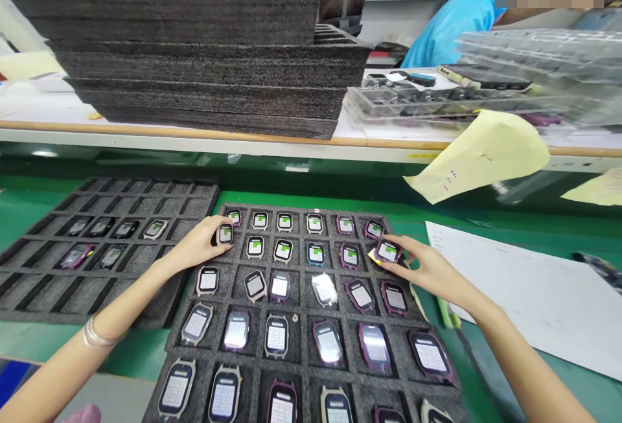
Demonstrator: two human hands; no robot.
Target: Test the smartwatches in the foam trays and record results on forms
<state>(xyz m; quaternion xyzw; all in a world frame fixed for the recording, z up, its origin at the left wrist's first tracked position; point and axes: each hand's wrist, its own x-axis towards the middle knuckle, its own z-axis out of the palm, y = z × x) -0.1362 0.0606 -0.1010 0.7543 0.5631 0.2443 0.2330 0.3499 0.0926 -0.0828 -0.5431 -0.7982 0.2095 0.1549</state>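
Note:
A dark foam tray with a grid of pockets lies in front of me, and each pocket holds a small watch body with a lit screen. My left hand pinches a white-framed watch body at the tray's upper left pocket. My right hand grips a purple-framed watch body at the tray's right edge, with a bit of yellow under it. A metal bangle sits on my left wrist.
A second foam tray with several watch bodies lies to the left. A tall stack of foam trays stands on the shelf behind. White paper lies right, a yellow sheet hangs from the shelf, clear plastic trays beside a person in blue.

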